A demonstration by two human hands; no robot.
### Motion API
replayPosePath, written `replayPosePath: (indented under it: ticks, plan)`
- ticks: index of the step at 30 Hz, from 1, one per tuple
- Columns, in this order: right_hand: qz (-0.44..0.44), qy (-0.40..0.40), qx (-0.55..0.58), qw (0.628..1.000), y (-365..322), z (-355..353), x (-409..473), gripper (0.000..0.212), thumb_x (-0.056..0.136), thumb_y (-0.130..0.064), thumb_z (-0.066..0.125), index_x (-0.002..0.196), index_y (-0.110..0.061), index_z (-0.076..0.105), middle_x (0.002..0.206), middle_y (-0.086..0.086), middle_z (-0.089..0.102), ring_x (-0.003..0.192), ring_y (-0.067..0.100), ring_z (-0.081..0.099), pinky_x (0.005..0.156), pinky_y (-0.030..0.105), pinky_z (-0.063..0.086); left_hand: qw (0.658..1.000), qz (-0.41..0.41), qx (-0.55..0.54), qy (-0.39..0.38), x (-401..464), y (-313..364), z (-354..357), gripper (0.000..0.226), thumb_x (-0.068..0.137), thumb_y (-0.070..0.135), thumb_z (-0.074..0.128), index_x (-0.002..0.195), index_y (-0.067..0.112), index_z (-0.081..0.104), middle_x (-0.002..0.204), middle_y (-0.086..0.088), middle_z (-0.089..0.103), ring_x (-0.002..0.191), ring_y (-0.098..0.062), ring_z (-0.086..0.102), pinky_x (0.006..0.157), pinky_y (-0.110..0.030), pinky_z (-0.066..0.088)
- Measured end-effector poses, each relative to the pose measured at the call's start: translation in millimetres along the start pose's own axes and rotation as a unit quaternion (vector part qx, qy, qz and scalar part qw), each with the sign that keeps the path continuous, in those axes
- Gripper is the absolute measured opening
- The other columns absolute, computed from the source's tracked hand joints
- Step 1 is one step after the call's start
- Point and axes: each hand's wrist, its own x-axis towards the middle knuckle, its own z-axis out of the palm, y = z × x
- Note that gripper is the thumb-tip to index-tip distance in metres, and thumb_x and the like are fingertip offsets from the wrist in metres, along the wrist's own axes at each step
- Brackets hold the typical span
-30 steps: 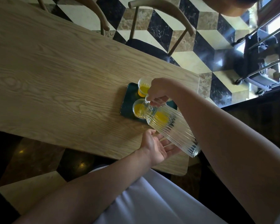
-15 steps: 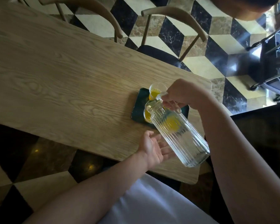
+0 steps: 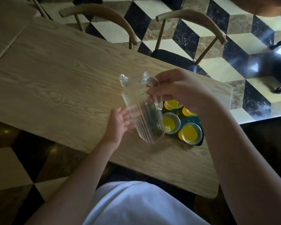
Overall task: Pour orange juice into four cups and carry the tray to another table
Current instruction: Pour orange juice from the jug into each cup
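Right hand (image 3: 177,90) grips handle of clear ribbed pitcher (image 3: 143,116), held near upright, looks empty. Left hand (image 3: 120,124) open, palm against pitcher's side. Four cups (image 3: 169,123) with orange juice sit on dark tray (image 3: 199,142) on tabletop (image 3: 63,78), just right of pitcher.

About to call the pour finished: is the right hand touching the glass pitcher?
Touching. The head view shows the right hand closed on the handle at the top of the pitcher.
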Motion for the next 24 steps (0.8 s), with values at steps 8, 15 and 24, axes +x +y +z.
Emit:
replayPosePath:
  ticks: [8,15,24]
  plan:
    - [0.006,0.036,-0.079,0.996,8,38,88,0.025,0.072,0.001,0.075,0.086,-0.02,0.076,0.085,-0.001,0.079,0.077,0.009,0.067,0.081,0.032,0.057,0.994,-0.004,-0.044,0.1,80,33,-37,0.068,0.106,0.049,0.022,0.156,0.007,0.036,0.157,-0.018,0.047,0.137,-0.034,0.052,0.117,-0.053,0.037]
    - [0.02,0.08,-0.031,0.996,9,41,149,0.032,0.072,0.004,0.068,0.082,-0.024,0.08,0.069,-0.014,0.07,0.074,0.02,0.054,0.066,0.03,0.047,0.985,-0.005,-0.104,0.139,126,58,-45,0.06,0.107,0.047,0.025,0.154,0.015,0.043,0.155,-0.011,0.051,0.137,-0.035,0.052,0.112,-0.055,0.037]
    - [0.014,0.098,0.117,0.988,36,28,179,0.03,0.07,0.008,0.065,0.09,-0.011,0.078,0.09,0.015,0.06,0.086,0.027,0.056,0.08,0.041,0.048,0.986,0.002,-0.066,0.156,145,84,-48,0.049,0.108,0.041,0.031,0.144,0.015,0.052,0.146,-0.011,0.054,0.126,-0.02,0.055,0.113,-0.048,0.037]
